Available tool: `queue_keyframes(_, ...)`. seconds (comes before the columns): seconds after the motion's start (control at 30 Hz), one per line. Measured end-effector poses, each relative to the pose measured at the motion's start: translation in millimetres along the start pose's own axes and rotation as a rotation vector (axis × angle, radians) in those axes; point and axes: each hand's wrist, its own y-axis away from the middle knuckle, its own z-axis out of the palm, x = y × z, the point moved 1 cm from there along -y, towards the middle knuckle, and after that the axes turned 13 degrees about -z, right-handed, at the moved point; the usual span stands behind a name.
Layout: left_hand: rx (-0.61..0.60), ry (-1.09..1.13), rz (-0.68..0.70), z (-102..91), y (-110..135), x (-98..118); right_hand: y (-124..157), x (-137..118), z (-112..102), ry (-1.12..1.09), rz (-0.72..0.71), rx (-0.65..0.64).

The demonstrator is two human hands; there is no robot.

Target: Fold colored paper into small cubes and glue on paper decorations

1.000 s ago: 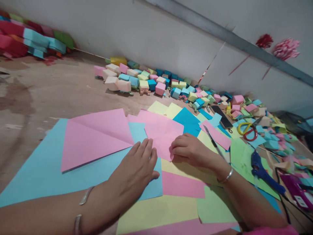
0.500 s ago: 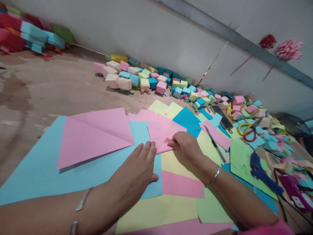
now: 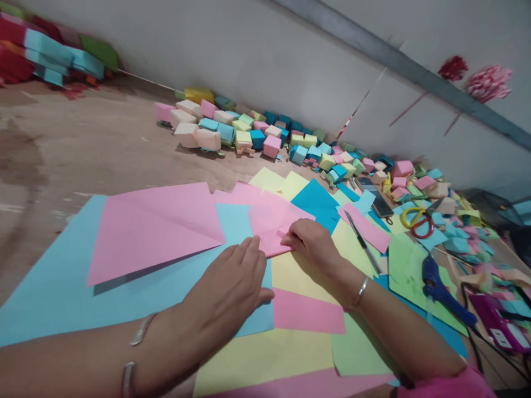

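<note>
Left hand (image 3: 232, 282) lies flat on the light blue sheet (image 3: 62, 293); right hand (image 3: 309, 243) pinches the small pink paper (image 3: 271, 221) between them, craft knife (image 3: 363, 243), scissors (image 3: 417, 221) and paper cubes (image 3: 265, 141) beyond

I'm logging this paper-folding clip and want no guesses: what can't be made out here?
All head view:
- Small pink sheet: near edge hidden under right hand and left hand.
- Phone screen: too small.
- Purple device: cut off by the right edge.
- Glue gun: blurred.
</note>
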Motion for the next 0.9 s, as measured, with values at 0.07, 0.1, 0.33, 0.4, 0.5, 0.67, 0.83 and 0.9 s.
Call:
queue_keyframes(0.07,0.009,0.038,-0.015,-2.2,-1.1,-0.3,-0.1,-0.2,-0.2,-0.016,0.018,-0.003)
queue_keyframes(0.1,0.016,0.054,-0.023,-2.8,-1.8,-0.9,-0.2,-0.4,-0.5,-0.022,0.026,-0.001)
queue_keyframes(0.33,-0.033,0.025,-0.025,2.6,-3.9,-4.0,-2.0,-1.6,-1.3,-0.034,0.012,0.010)
queue_keyframes(0.4,-0.055,-0.013,-0.020,5.2,-3.9,-2.7,-2.5,-1.6,-0.6,-0.023,0.007,0.004)
queue_keyframes(0.5,-0.087,-0.053,-0.017,7.4,-3.8,-0.6,-3.5,-2.0,-0.9,-0.033,0.049,-0.005)
queue_keyframes(0.67,-0.091,-0.080,-0.006,4.2,-3.1,-0.2,-4.9,-2.9,-3.6,-0.124,0.202,-0.037)
queue_keyframes(0.83,-0.042,-0.103,0.033,1.1,-5.6,-2.5,-3.8,-2.4,-2.7,-0.190,0.187,0.011)
queue_keyframes(0.9,0.003,-0.059,0.071,4.1,-8.2,-3.3,-3.5,-1.6,-2.1,-0.196,0.172,0.015)
